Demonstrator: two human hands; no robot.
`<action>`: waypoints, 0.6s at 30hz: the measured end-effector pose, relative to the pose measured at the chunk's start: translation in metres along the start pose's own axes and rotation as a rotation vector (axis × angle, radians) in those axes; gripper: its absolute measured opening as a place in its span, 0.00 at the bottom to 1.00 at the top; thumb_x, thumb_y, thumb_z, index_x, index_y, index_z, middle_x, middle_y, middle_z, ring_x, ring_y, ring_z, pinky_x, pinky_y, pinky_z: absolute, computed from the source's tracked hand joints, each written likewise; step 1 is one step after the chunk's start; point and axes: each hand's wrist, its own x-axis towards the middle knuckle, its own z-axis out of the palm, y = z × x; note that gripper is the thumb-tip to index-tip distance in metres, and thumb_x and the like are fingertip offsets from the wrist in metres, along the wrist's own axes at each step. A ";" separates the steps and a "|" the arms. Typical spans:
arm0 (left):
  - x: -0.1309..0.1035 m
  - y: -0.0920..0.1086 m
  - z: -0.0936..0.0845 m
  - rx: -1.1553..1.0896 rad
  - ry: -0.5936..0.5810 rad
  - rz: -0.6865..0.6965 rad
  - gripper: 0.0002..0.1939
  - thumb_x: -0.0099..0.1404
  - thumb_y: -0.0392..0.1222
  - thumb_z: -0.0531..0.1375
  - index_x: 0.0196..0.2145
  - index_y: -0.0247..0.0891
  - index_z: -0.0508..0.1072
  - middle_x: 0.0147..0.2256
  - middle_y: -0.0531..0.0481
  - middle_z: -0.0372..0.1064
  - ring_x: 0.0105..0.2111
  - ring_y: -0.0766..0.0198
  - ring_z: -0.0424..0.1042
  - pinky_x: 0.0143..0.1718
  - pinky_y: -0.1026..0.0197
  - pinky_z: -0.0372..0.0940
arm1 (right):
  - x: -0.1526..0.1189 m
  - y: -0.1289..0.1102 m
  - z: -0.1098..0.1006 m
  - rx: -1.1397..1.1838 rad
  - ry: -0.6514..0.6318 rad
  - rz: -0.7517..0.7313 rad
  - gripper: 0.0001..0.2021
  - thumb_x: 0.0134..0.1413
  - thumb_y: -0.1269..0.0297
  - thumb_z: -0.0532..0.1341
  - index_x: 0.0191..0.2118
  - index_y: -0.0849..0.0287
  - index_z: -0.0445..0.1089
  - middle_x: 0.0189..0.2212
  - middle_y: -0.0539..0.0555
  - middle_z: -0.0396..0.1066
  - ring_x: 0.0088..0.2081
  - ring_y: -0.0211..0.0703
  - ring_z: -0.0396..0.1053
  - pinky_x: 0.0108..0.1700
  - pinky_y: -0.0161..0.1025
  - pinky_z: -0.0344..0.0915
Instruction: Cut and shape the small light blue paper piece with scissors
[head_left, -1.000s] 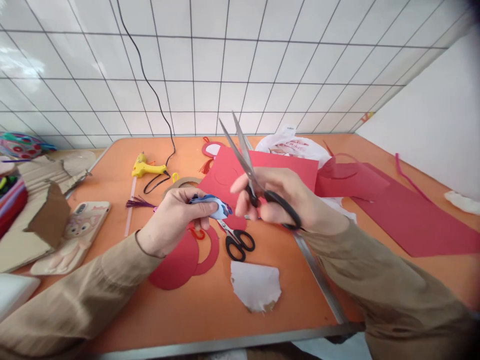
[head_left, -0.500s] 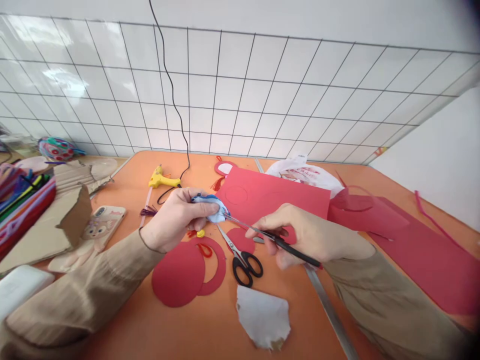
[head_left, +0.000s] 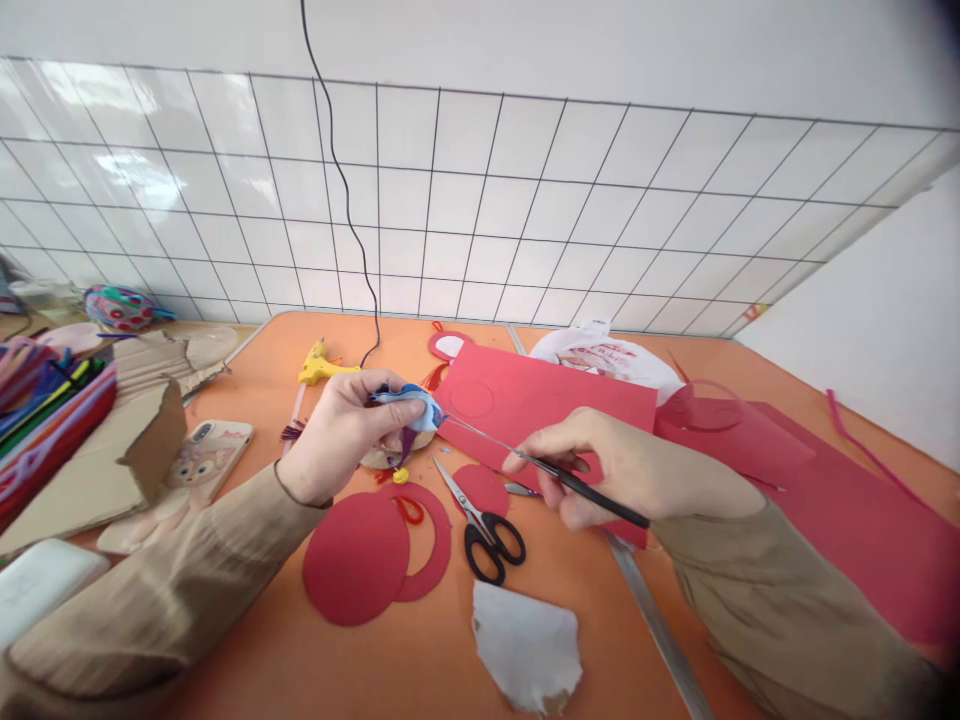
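Observation:
My left hand (head_left: 360, 425) pinches a small blue cloth piece (head_left: 421, 408) between thumb and fingers, above the table. Below it a purple strand hangs near a yellow bead (head_left: 400, 476). My right hand (head_left: 581, 465) is closed round a slim black tool (head_left: 589, 488) with a thin metal tip, its exact kind unclear. The tip points left at the cloth, and a fine line runs between them; whether this is metal or thread I cannot tell. Black-handled scissors (head_left: 487, 530) lie slightly spread below the hands, beside a red disc (head_left: 356, 558) and a red ring (head_left: 439, 560).
A yellow glue gun (head_left: 322, 362) with a dark cord lies behind my left hand. Red card (head_left: 555, 390) and a white plastic bag (head_left: 607, 355) are at the back. Cardboard (head_left: 82, 460) and a phone (head_left: 210, 460) lie left. A metal ruler (head_left: 656, 620) and grey scrap (head_left: 525, 640) lie in front.
The blue cloth has turned and moved slightly left, and the purple strand below it now shows. My right hand and its tool have shifted slightly right, widening the gap. The camera view tilted up a little.

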 end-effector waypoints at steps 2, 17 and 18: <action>0.001 -0.001 -0.001 0.019 0.018 0.025 0.07 0.49 0.38 0.71 0.21 0.36 0.77 0.15 0.53 0.68 0.14 0.71 0.61 0.15 0.68 0.56 | -0.001 -0.002 -0.001 -0.018 -0.012 -0.005 0.18 0.45 0.64 0.70 0.43 0.64 0.77 0.24 0.50 0.70 0.25 0.40 0.66 0.26 0.36 0.62; -0.002 0.001 0.004 0.036 0.032 -0.068 0.09 0.49 0.39 0.70 0.19 0.35 0.75 0.13 0.53 0.64 0.13 0.72 0.59 0.13 0.69 0.52 | 0.013 -0.003 0.014 -0.050 -0.036 -0.021 0.15 0.49 0.60 0.67 0.41 0.65 0.73 0.25 0.51 0.71 0.25 0.39 0.67 0.27 0.35 0.61; -0.002 0.001 0.004 0.051 0.047 -0.066 0.09 0.49 0.39 0.70 0.19 0.35 0.75 0.13 0.53 0.64 0.13 0.72 0.59 0.14 0.68 0.52 | 0.014 -0.002 0.016 -0.048 -0.031 -0.017 0.15 0.49 0.61 0.67 0.41 0.64 0.73 0.26 0.51 0.72 0.26 0.39 0.67 0.27 0.35 0.61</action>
